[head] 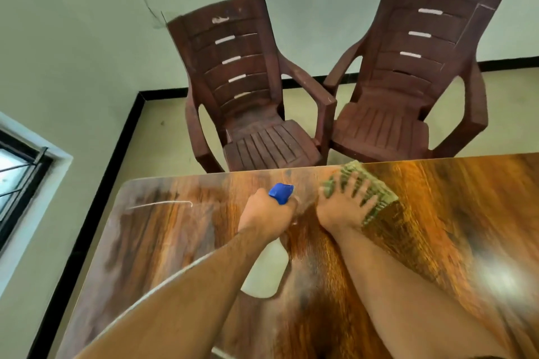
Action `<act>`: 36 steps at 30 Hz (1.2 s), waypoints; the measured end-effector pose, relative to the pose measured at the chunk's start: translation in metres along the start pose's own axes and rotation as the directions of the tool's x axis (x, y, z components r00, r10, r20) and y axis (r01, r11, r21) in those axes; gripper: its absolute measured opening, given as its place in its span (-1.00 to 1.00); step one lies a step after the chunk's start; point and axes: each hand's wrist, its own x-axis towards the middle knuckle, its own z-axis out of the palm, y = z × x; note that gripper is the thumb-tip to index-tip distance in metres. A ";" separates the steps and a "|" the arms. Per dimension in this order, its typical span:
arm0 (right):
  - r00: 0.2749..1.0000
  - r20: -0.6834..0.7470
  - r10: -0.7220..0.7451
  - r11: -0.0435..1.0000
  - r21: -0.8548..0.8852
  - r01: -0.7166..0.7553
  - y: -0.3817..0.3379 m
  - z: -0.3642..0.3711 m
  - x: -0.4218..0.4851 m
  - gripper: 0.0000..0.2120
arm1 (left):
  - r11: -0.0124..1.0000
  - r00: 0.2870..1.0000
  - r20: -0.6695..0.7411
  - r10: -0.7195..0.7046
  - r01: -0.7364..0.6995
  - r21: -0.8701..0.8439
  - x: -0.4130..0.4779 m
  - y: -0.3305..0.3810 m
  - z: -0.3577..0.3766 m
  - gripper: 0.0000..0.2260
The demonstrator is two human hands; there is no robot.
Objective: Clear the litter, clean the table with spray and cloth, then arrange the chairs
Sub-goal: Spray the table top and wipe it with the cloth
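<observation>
My left hand (267, 214) grips a spray bottle (280, 193) by its blue head, nozzle pointing away over the glossy wooden table (437, 227); the bottle's pale body (269, 268) hangs below my forearm. My right hand (344, 204) lies flat, fingers spread, pressing a green cloth (376, 198) onto the tabletop near its far edge. The hand and cloth look blurred. Two brown plastic armchairs, the left chair (248, 90) and the right chair (408, 79), stand side by side beyond the far table edge, facing me.
A pale wall runs behind the chairs, with a black skirting strip (116, 160) along the floor. A barred window (20, 181) sits low at the left. The table's rounded far-left corner (137, 183) shows a thin white streak.
</observation>
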 end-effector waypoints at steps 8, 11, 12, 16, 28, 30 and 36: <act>0.970 -0.063 -0.234 0.972 -0.040 0.232 -0.019 -0.002 0.023 -0.41 | 0.999 1.000 -0.018 0.008 -0.009 -0.054 0.004 -0.010 -0.011 -0.72; 0.951 -0.037 -0.306 0.951 -0.049 0.304 -0.035 0.005 0.016 -0.40 | 0.998 1.000 0.002 0.011 -0.011 -0.058 -0.001 -0.021 -0.015 -0.75; 0.881 0.017 -0.472 0.878 -0.075 0.472 -0.031 0.003 0.016 -0.41 | 0.999 1.000 0.023 0.013 -0.012 -0.042 -0.004 -0.025 -0.015 -0.76; 0.924 0.050 -0.380 0.922 -0.057 0.382 -0.007 -0.018 0.039 -0.44 | 0.999 0.996 0.086 0.035 -0.035 -0.003 -0.013 -0.052 -0.016 -0.81; 0.959 0.023 -0.281 0.955 -0.093 0.282 -0.008 0.032 -0.080 -0.42 | 0.964 0.964 0.259 0.061 -0.124 0.235 -0.080 -0.133 -0.015 -0.63; 0.890 0.113 -0.442 0.885 -0.104 0.453 -0.007 0.040 -0.107 -0.41 | 0.977 0.982 0.190 0.003 -0.044 0.211 -0.092 -0.139 -0.013 -0.66; 0.926 0.114 -0.359 0.925 -0.089 0.369 0.020 0.051 -0.191 -0.22 | 0.981 0.976 0.214 0.036 -0.076 0.181 -0.141 -0.164 -0.027 -0.69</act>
